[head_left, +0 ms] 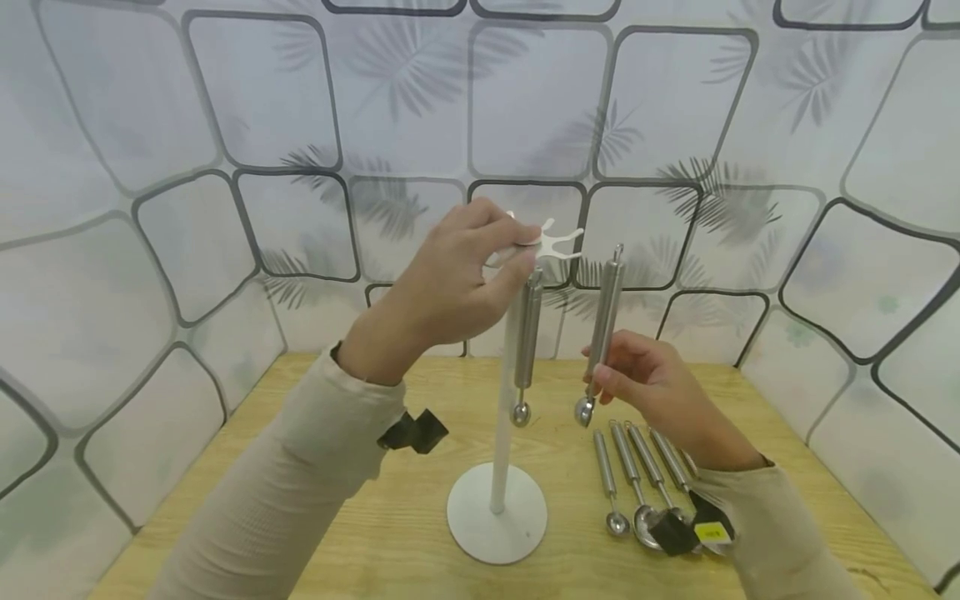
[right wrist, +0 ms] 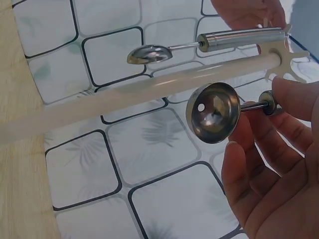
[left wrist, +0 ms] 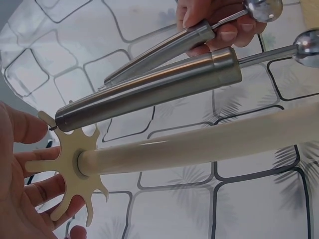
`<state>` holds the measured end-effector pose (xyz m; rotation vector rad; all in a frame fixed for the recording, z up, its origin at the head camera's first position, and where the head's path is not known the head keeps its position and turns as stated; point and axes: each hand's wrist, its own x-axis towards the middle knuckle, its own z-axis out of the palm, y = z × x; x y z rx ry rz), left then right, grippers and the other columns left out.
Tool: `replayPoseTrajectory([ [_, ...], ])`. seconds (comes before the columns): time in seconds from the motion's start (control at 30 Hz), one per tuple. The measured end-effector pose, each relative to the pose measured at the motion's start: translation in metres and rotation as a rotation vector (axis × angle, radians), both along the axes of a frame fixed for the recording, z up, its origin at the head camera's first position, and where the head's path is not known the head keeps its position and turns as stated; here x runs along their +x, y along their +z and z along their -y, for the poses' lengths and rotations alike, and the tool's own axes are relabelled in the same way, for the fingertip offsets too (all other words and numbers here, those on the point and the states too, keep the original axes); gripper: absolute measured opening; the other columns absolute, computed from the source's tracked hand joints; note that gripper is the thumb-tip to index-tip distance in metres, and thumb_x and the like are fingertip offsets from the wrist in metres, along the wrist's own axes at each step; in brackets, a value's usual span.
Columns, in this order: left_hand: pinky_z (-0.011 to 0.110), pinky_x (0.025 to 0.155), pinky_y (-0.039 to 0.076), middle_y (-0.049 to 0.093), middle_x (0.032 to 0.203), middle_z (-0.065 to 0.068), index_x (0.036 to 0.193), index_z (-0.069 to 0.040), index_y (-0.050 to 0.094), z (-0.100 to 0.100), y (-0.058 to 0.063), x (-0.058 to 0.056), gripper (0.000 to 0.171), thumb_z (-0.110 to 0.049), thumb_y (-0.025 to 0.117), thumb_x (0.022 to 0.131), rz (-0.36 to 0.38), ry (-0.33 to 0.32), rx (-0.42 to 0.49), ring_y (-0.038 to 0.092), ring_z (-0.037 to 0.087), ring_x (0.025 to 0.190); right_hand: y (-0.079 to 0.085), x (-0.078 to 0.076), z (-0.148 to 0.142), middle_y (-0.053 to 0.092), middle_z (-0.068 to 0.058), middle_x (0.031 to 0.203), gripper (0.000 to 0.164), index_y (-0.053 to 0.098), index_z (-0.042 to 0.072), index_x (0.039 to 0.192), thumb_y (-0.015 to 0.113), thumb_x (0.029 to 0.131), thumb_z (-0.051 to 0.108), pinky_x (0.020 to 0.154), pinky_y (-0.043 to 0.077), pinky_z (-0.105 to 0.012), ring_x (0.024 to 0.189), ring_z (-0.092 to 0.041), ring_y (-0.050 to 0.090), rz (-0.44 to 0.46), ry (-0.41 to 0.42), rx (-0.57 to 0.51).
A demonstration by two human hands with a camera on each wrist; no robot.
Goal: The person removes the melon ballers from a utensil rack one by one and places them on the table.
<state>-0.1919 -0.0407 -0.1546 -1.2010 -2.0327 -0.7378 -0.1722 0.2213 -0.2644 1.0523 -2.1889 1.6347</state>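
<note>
A white utensil stand [head_left: 501, 450] has a star-shaped ring of hooks [head_left: 553, 244] on top. My left hand [head_left: 457, 279] grips that ring from the left, thumb at the hook tip in the left wrist view. From a hook by the thumb hangs a steel melon baller [head_left: 528, 337], scoop down, alongside the pole. To its right, my right hand [head_left: 652, 387] pinches a second melon baller [head_left: 606, 312] low on its handle. This one is nearly upright, its loop end level with the hooks and apart from them. Its round scoop [right wrist: 214, 113] shows a small hole.
Several steel utensils [head_left: 626, 458], with scoops and spoon bowls, lie side by side on the wooden table [head_left: 390, 500] at right, partly under my right wrist. The stand's round base [head_left: 480, 533] rests mid-table. Patterned cloth [head_left: 405, 100] walls the back and sides.
</note>
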Motion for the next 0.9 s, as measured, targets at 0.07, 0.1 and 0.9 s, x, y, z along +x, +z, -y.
replayPoseTrajectory([
  [0.07, 0.036, 0.082, 0.041, 0.058, 0.099, 0.009, 0.113, -0.002, 0.07, 0.0, 0.0, 0.0, 0.031, -0.02, 0.055, 0.093, -0.01, -0.003, 0.001, 0.052, 0.025, 0.092, -0.003, -0.001, -0.006, 0.066, -0.006, 0.088, 0.026, 0.064, 0.013, 0.11, 0.053, 0.095, -0.005, 0.066, 0.054, -0.028, 0.076, -0.015, 0.063, 0.017, -0.022, 0.007],
  [0.1, 0.036, 0.082, 0.041, 0.058, 0.099, 0.009, 0.113, -0.002, 0.07, 0.0, 0.0, 0.0, 0.031, -0.021, 0.056, 0.093, -0.012, -0.005, 0.001, 0.052, 0.024, 0.092, -0.004, -0.002, -0.008, 0.066, -0.006, 0.088, 0.025, 0.064, 0.012, 0.11, 0.053, 0.096, -0.005, 0.066, 0.054, -0.028, 0.076, -0.015, 0.063, 0.03, -0.03, 0.007],
  [0.9, 0.033, 0.084, 0.041, 0.058, 0.101, 0.006, 0.115, -0.003, 0.069, 0.002, 0.002, 0.001, 0.035, -0.027, 0.06, 0.093, 0.024, 0.004, -0.017, 0.052, 0.02, 0.094, -0.053, -0.027, -0.094, 0.064, 0.0, 0.091, 0.019, 0.059, 0.017, 0.109, 0.051, 0.099, 0.002, 0.068, 0.055, -0.026, 0.077, -0.013, 0.062, 0.216, -0.221, -0.07],
])
